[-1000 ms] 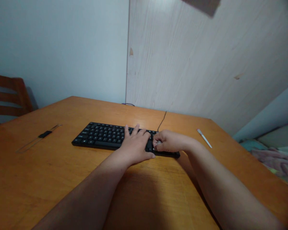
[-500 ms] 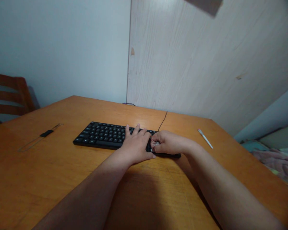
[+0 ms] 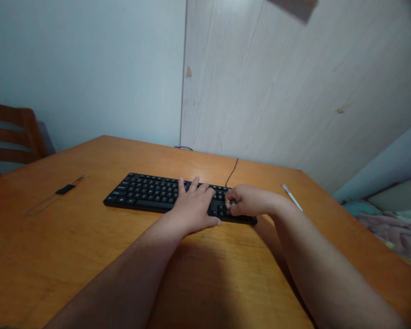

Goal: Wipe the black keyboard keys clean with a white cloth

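A black keyboard point(image 3: 147, 194) lies across the middle of the wooden table point(image 3: 89, 256), its cable point(image 3: 232, 172) running back to the wall. My left hand point(image 3: 193, 208) rests flat on the keyboard's right half, fingers stretched out over the keys. My right hand point(image 3: 248, 202) sits on the keyboard's right end with its fingers curled together in a pinch; something small and pale shows at the fingertips, too small to name.
A white pen-like stick point(image 3: 292, 197) lies on the table to the right of my right hand. A thin strip with a black clip point(image 3: 64, 189) lies at the left. A wooden chair point(image 3: 12, 137) stands at the table's far left. Bedding point(image 3: 393, 224) lies beyond the right edge.
My right hand has shifted a little to the right along the keyboard, uncovering a few keys between the two hands. The left hand has stayed in place.
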`<state>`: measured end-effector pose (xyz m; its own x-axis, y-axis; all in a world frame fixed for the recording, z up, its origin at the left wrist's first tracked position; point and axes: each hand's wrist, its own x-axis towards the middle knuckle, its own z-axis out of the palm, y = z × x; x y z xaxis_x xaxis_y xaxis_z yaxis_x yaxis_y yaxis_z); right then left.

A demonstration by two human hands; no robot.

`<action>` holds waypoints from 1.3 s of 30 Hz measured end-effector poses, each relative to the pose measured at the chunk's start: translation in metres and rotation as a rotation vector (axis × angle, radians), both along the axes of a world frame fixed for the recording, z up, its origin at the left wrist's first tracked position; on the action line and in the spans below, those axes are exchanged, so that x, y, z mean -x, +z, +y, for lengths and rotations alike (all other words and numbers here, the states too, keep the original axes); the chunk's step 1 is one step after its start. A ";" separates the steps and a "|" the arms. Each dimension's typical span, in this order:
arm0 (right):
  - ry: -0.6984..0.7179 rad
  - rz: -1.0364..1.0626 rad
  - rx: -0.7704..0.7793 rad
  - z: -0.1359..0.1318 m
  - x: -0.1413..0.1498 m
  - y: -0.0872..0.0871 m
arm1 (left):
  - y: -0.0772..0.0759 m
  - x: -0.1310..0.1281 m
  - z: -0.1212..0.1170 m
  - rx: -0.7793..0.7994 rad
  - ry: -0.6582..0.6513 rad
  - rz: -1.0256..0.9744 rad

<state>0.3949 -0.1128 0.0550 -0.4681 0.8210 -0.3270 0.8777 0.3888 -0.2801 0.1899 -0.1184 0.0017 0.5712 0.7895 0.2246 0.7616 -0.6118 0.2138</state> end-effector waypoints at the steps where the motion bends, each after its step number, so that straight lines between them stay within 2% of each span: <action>1: -0.003 -0.007 0.008 0.001 -0.001 0.000 | 0.000 0.000 0.000 -0.002 -0.001 -0.001; 10: 0.078 0.079 -0.035 -0.002 0.013 -0.006 | 0.000 0.000 0.000 0.003 -0.004 -0.006; 15: -0.008 0.003 -0.034 0.000 0.004 0.000 | -0.001 0.000 0.000 -0.001 0.003 0.002; 19: -0.041 0.034 -0.067 0.004 0.000 0.000 | -0.001 0.000 0.000 0.007 0.009 0.008; 28: -0.009 0.030 0.072 -0.002 0.000 0.002 | -0.004 0.001 0.000 -0.017 0.004 0.006; 34: -0.074 0.002 -0.121 0.002 0.000 0.004 | -0.001 0.000 -0.001 -0.005 0.010 0.004; 39: -0.033 0.003 -0.114 0.004 0.003 -0.003 | -0.001 0.000 -0.001 -0.020 -0.002 -0.013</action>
<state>0.3917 -0.1087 0.0523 -0.4413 0.8676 -0.2290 0.8896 0.3895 -0.2387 0.1896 -0.1195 0.0004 0.5696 0.7837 0.2478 0.7578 -0.6174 0.2110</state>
